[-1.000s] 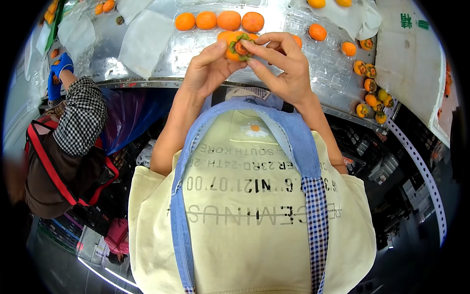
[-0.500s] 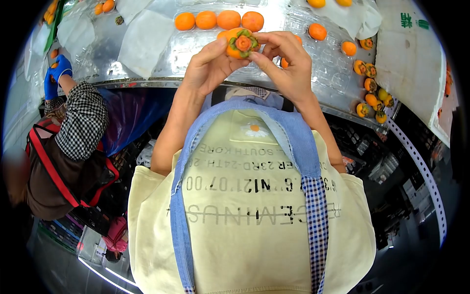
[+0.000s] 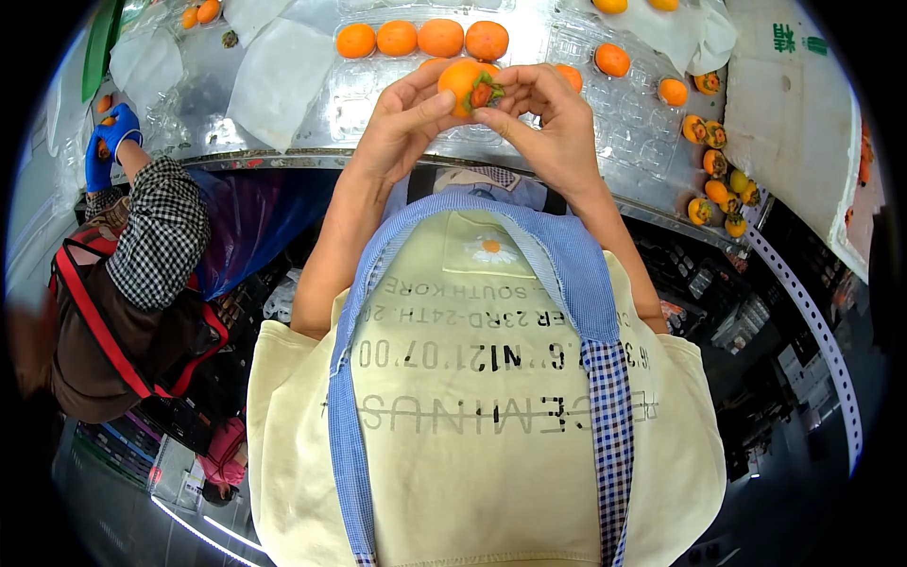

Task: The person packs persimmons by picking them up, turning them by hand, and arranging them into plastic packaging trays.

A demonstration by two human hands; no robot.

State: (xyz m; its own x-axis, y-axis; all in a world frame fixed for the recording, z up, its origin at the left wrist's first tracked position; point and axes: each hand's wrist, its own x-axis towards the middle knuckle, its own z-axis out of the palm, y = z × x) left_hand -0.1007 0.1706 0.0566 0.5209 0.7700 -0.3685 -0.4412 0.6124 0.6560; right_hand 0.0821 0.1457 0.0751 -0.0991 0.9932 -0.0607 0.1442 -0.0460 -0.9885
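Observation:
An orange persimmon (image 3: 457, 81) is held up in front of me above the metal table's near edge, its green leafy calyx turned toward the right. My left hand (image 3: 404, 121) is closed around the fruit's left side, thumb in front. With thumb and fingertips pinched together, my right hand (image 3: 550, 121) grips the persimmon at its calyx. Just beyond the hands, a row of several orange persimmons (image 3: 440, 39) sits in a clear plastic tray. Another persimmon (image 3: 569, 77) shows partly behind my right fingers.
Clear plastic trays (image 3: 619, 118) lie on the metal table (image 3: 203, 132), with single persimmons (image 3: 612, 60) on the right. More persimmons (image 3: 715, 163) cluster near a white foam box (image 3: 798, 123). At left, a co-worker's blue-gloved hands (image 3: 115, 137) hold fruit. White sheets (image 3: 281, 80) lie between us.
The persimmon has turned in my hands: its calyx faced me before and now points to the right. My left fingers have shifted up around the fruit.

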